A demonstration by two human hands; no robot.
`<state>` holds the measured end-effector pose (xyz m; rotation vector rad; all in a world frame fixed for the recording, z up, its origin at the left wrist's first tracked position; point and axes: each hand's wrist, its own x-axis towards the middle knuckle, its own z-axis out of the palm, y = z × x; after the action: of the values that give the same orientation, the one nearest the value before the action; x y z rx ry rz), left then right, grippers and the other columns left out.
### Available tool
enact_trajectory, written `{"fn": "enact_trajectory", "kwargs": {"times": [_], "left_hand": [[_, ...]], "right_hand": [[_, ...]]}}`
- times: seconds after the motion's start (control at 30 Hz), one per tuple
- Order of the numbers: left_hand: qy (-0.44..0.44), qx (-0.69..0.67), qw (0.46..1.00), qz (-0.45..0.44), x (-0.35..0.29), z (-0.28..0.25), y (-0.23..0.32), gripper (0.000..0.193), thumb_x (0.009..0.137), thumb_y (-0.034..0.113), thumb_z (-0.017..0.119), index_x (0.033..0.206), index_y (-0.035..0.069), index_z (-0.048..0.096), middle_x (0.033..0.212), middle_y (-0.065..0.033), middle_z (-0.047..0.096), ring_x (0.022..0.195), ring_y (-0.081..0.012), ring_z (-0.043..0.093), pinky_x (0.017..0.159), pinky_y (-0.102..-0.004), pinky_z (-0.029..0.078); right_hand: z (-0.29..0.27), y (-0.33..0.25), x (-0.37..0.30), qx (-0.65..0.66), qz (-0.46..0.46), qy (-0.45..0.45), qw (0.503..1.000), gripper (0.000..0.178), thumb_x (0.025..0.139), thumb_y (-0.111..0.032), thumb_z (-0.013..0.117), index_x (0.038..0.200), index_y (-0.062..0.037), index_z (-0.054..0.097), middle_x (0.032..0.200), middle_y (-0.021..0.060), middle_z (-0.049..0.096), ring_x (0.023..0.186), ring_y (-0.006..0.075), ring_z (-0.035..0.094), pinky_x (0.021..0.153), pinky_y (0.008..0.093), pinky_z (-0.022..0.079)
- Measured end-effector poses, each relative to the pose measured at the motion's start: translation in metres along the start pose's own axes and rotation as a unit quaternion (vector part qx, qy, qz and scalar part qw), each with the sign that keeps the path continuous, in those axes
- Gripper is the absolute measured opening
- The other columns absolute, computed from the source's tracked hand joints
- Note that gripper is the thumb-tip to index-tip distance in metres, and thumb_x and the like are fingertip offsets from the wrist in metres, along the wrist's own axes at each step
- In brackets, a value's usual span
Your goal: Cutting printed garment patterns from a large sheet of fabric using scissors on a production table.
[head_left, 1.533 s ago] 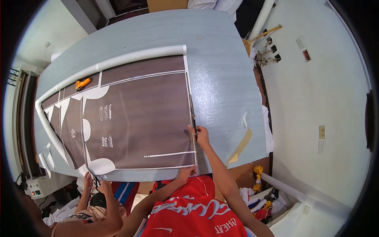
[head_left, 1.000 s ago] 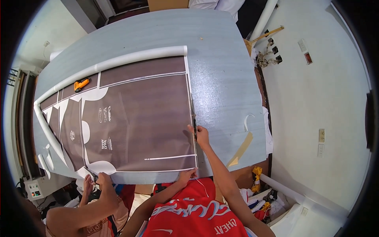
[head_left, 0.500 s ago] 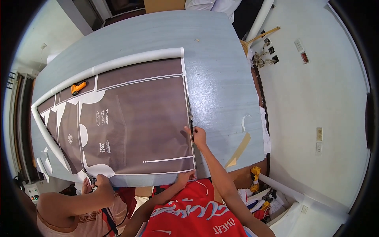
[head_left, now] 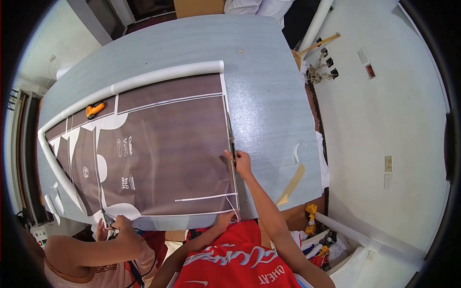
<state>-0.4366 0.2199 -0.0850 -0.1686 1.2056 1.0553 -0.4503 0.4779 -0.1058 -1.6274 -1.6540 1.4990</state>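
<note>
A large brown printed sheet (head_left: 187, 149) with white outlines and markings lies on the table. My right hand (head_left: 243, 164) is closed around scissors (head_left: 232, 141), which have long blades and a dark handle. The blades lie along the sheet's right edge and point away from me. At the near right corner, my left hand (head_left: 225, 219) has its fingers closed on the sheet's edge, where a narrow white strip (head_left: 232, 203) slants up from the fingers. To my left, a co-worker's hand (head_left: 123, 223) works another pair of scissors (head_left: 108, 220) at the sheet's near edge.
White rolled material (head_left: 168, 69) runs along the sheet's far and left sides. An orange tool (head_left: 95, 110) rests on the sheet. Tan tape-like strip (head_left: 292, 184) and a curved white scrap (head_left: 297, 151) lie on the grey-blue table (head_left: 269, 96). More white offcuts (head_left: 57, 200) are at the left.
My left hand has shifted slightly nearer to me, and a thin white strip now shows raised beside it. My right hand and its scissors stay at about the same place.
</note>
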Motion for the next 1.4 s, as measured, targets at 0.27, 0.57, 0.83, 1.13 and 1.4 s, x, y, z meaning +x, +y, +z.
{"fn": "enact_trajectory", "kwargs": {"times": [0.27, 0.57, 0.83, 1.13, 1.4], "left_hand": [[0.000, 0.002, 1.000, 0.010, -0.001, 0.001, 0.002, 0.018, 0.086, 0.016, 0.070, 0.094, 0.001, 0.065, 0.072, -0.0100, 0.066, 0.062, -0.0206, 0.068, 0.051, -0.0272, 0.054], [-0.018, -0.008, 1.000, 0.016, -0.001, 0.003, -0.004, 0.020, 0.087, 0.021, 0.068, 0.092, 0.002, 0.064, 0.071, -0.0101, 0.065, 0.061, -0.0205, 0.066, 0.050, -0.0287, 0.052], [-0.002, 0.000, 0.999, 0.053, 0.001, 0.009, -0.002, 0.022, 0.089, 0.026, 0.063, 0.082, 0.005, 0.063, 0.065, -0.0080, 0.061, 0.055, -0.0187, 0.060, 0.047, -0.0287, 0.046], [0.013, 0.021, 0.994, 0.105, 0.001, 0.019, -0.001, 0.031, 0.092, 0.032, 0.057, 0.072, 0.009, 0.061, 0.058, -0.0057, 0.056, 0.048, -0.0166, 0.053, 0.042, -0.0287, 0.039], [-0.014, 0.066, 0.998, -0.002, 0.007, 0.005, -0.028, 0.018, 0.082, 0.013, 0.054, 0.099, 0.007, 0.058, 0.091, -0.0126, 0.059, 0.083, -0.0263, 0.055, 0.077, -0.0386, 0.045]], "right_hand": [[0.000, -0.033, 0.011, -0.002, 0.011, -0.001, 1.000, 0.054, 0.078, -0.050, 0.076, 0.054, -0.0087, 0.049, 0.047, -0.0010, 0.047, 0.041, 0.0080, 0.045, 0.041, 0.0258, 0.034], [0.000, -0.053, 0.014, 0.052, 0.061, -0.016, 0.997, 0.054, 0.077, -0.052, 0.076, 0.057, -0.0081, 0.051, 0.048, -0.0002, 0.048, 0.041, 0.0087, 0.047, 0.041, 0.0254, 0.038], [0.005, -0.053, 0.025, 0.017, 0.037, -0.010, 0.999, 0.054, 0.077, -0.052, 0.076, 0.057, -0.0070, 0.052, 0.048, 0.0003, 0.048, 0.041, 0.0094, 0.047, 0.042, 0.0252, 0.036], [0.009, -0.061, 0.063, 0.006, 0.002, 0.013, 1.000, 0.053, 0.075, -0.051, 0.078, 0.057, -0.0068, 0.054, 0.048, 0.0000, 0.048, 0.040, 0.0097, 0.048, 0.040, 0.0259, 0.037], [-0.014, -0.045, 0.105, -0.075, -0.003, -0.015, 0.997, 0.049, 0.075, -0.047, 0.079, 0.058, -0.0075, 0.055, 0.050, 0.0014, 0.051, 0.041, 0.0104, 0.049, 0.040, 0.0272, 0.040]]}}
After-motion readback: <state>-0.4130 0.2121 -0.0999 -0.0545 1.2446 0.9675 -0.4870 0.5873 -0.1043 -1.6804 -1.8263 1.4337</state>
